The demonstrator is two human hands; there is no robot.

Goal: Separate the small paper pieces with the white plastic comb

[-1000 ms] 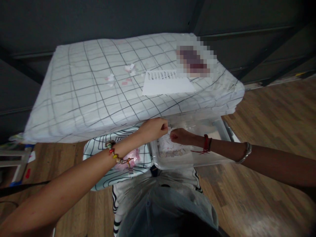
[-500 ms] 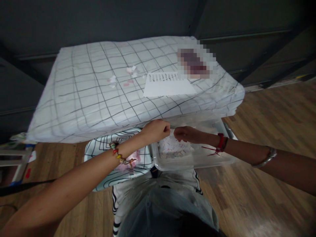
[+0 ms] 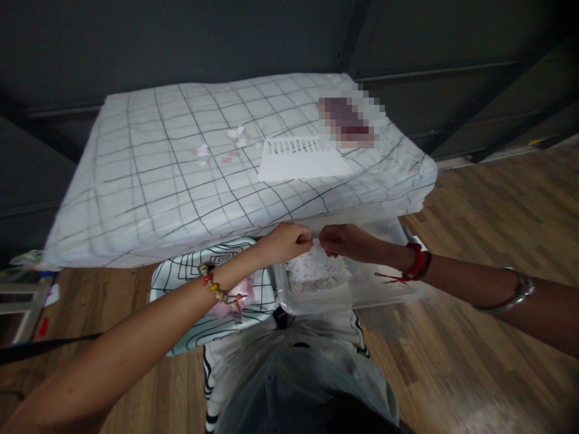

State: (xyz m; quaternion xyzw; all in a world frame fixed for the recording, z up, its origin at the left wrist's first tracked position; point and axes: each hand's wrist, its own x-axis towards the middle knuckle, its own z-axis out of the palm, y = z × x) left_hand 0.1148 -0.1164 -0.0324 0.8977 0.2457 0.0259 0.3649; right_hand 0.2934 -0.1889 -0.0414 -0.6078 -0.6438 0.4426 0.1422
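Observation:
My left hand (image 3: pixel 287 241) and my right hand (image 3: pixel 347 241) face each other with a small gap between them, above a clear plastic bin (image 3: pixel 384 289). Both are closed, fingertips pinched; anything between them is too small to make out. Below them in the bin lies a heap of small white paper scraps (image 3: pixel 314 271), with pinkish bits among it. Under my left forearm sits a pale blue container with black lines (image 3: pixel 174 283), holding something pink (image 3: pixel 233 301) that my wrist partly covers.
Beyond the bin stands a table under a white checked cloth (image 3: pixel 149 169). On it lie a white sheet with a row of slots (image 3: pixel 303 166), torn paper bits (image 3: pixel 237 135) and a blurred-out object (image 3: pixel 348 120). A dark wall (image 3: pixel 203 36) rises behind.
The view has shifted slightly, so the table appears a little lower and further left. Both hands stay pinched over the bin, and my right forearm has turned slightly.

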